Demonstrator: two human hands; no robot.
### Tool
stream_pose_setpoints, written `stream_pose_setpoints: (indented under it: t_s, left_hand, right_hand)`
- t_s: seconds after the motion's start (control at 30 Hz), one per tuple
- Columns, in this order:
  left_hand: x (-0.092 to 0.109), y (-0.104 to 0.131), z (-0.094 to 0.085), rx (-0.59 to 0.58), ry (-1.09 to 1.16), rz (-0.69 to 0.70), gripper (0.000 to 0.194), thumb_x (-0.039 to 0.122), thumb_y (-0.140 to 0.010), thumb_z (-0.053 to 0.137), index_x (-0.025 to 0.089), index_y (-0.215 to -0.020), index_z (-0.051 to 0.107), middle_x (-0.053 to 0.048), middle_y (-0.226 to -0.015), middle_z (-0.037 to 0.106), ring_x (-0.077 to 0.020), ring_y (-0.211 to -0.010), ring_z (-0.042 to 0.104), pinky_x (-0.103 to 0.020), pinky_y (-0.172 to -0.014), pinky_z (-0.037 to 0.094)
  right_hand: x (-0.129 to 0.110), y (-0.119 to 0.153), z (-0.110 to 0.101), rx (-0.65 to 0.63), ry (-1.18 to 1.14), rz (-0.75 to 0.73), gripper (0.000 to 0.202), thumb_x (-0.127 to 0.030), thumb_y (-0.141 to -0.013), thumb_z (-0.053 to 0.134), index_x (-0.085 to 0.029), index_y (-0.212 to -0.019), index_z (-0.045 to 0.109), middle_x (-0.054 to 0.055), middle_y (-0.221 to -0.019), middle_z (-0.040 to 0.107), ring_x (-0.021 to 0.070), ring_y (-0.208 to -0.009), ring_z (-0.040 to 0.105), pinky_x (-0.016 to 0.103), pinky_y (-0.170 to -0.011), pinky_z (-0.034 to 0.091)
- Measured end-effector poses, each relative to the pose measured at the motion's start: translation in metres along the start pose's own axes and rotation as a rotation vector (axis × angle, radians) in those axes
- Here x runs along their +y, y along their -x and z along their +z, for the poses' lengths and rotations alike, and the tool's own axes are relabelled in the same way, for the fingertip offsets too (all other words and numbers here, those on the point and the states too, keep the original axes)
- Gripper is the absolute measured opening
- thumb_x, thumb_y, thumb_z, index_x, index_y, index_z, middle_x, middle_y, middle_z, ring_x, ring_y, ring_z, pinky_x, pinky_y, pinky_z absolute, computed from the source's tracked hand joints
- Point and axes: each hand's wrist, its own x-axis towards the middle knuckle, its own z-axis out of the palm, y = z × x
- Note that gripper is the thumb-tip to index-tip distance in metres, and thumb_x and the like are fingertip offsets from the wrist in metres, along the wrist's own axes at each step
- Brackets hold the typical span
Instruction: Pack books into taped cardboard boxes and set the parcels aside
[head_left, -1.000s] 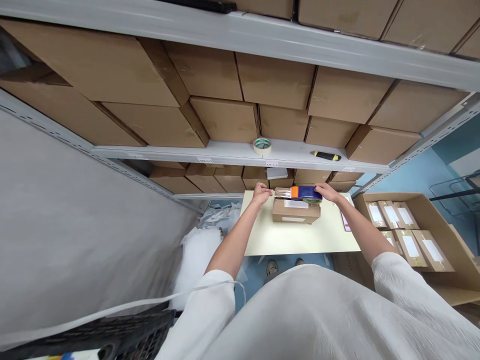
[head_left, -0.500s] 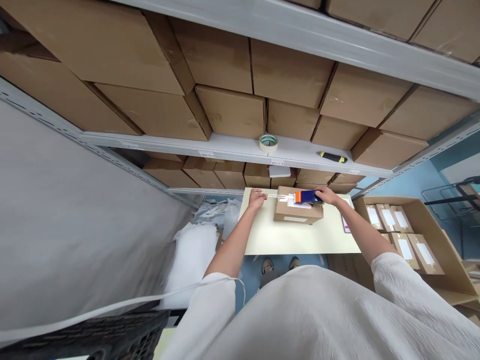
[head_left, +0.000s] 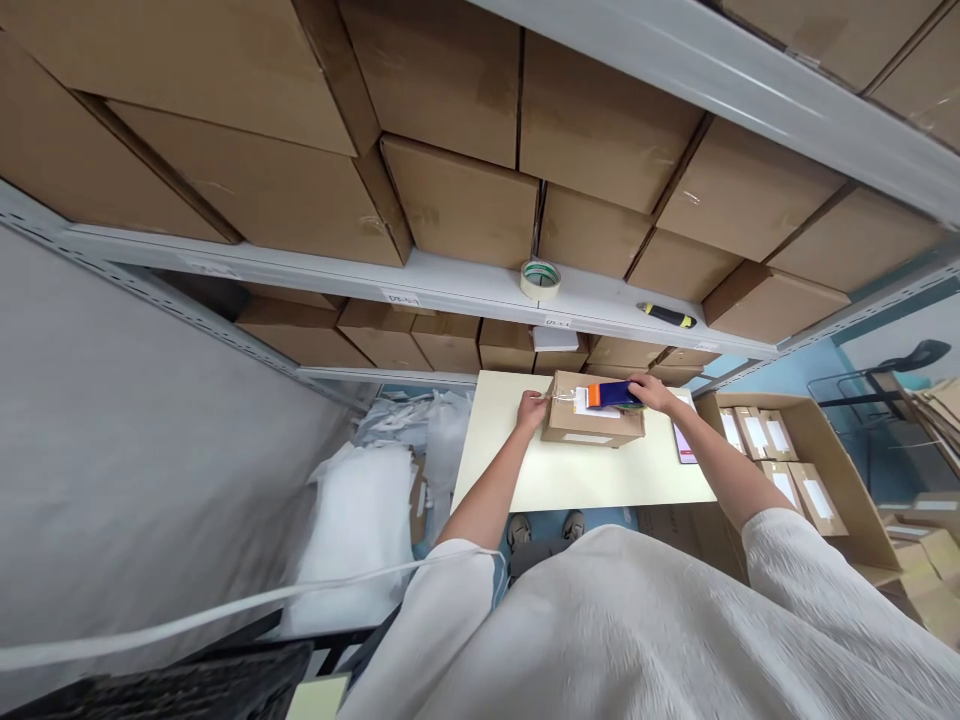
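A cardboard box [head_left: 594, 430] with white labels stands on the pale table [head_left: 495, 480]. My right hand [head_left: 649, 390] is wrapped round a blue and orange tape dispenser [head_left: 615, 394] on the box's top. Clear packing tape [head_left: 564, 393] runs from the dispenser toward the box's left edge. At that edge my left hand [head_left: 533, 408] is closed, its fingers pinching the loose end of the tape. A phone with a lit screen [head_left: 683, 443] lies on the table, right of the box.
A tape roll [head_left: 540, 280] and a yellow-black utility knife [head_left: 667, 315] lie on the shelf [head_left: 592, 303]. Cardboard boxes [head_left: 469, 205] fill the rack. An open carton [head_left: 847, 470] with labelled boxes stands at right. White packing foam [head_left: 352, 530] is at left.
My left hand has moved right, bringing the tape end to the box's left edge. The right hand with the dispenser stays almost in place. The camera view has shifted slightly.
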Motion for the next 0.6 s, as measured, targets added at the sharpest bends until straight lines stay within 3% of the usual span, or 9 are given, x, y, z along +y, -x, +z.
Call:
stream_pose_setpoints:
  t_s: [0.13,0.27,0.33,0.43,0.5,0.6]
  left_hand:
    - [0.001,0.002,-0.002,0.064,-0.063,0.092,0.028,0.028,-0.081,0.078,0.026,-0.094,0.053,-0.002,-0.098,0.072,-0.0189,-0.1,0.072,-0.031,-0.094,0.053]
    - [0.01,0.01,-0.011,-0.116,-0.015,0.145,0.021,0.026,-0.083,0.072,0.026,-0.101,0.061,-0.004,-0.1,0.076,-0.022,-0.098,0.075,-0.036,-0.094,0.056]
    - [0.018,0.017,-0.016,-0.126,-0.1,0.152,0.024,0.025,-0.081,0.074,0.026,-0.103,0.064,-0.007,-0.104,0.078,-0.0264,-0.105,0.075,-0.04,-0.098,0.056]
    - [0.036,0.03,-0.018,-0.12,-0.236,0.379,0.036,0.017,-0.082,0.07,0.026,-0.116,0.069,-0.012,-0.132,0.074,-0.0306,-0.13,0.067,-0.044,-0.114,0.049]
    - [0.048,0.039,-0.013,-0.223,-0.357,0.572,0.052,0.015,-0.081,0.07,0.025,-0.132,0.068,-0.013,-0.151,0.065,-0.0316,-0.146,0.056,-0.045,-0.125,0.041]
    - [0.061,0.048,-0.003,-0.406,-0.617,0.676,0.08,0.023,-0.076,0.082,0.025,-0.152,0.059,-0.014,-0.168,0.05,-0.0356,-0.164,0.034,-0.049,-0.135,0.026]
  right_hand:
    - [0.001,0.002,0.003,-0.009,-0.023,0.02,0.033,-0.042,-0.088,0.051,-0.024,-0.098,0.077,0.005,-0.1,0.078,0.0255,-0.095,0.067,0.036,-0.094,0.053]
    - [0.002,0.004,0.002,0.038,-0.076,-0.01,0.047,-0.034,-0.083,0.058,-0.024,-0.125,0.076,0.007,-0.122,0.079,0.0283,-0.107,0.069,0.039,-0.101,0.054]
    - [0.001,0.005,0.0,0.032,-0.05,-0.065,0.052,-0.03,-0.082,0.059,-0.025,-0.131,0.075,0.007,-0.129,0.078,0.0305,-0.113,0.069,0.043,-0.106,0.052]
    - [-0.002,0.009,0.001,-0.034,0.065,-0.17,0.048,-0.03,-0.091,0.053,-0.026,-0.133,0.075,0.009,-0.135,0.075,0.0335,-0.122,0.066,0.049,-0.11,0.047]
    - [-0.003,0.014,0.004,-0.064,0.178,-0.214,0.049,-0.036,-0.098,0.049,-0.025,-0.14,0.072,0.013,-0.136,0.073,0.0354,-0.123,0.064,0.051,-0.107,0.045]
    - [-0.005,0.019,0.008,-0.082,0.356,-0.271,0.066,-0.055,-0.098,0.059,-0.024,-0.156,0.061,0.019,-0.133,0.07,0.0385,-0.121,0.062,0.05,-0.103,0.042]
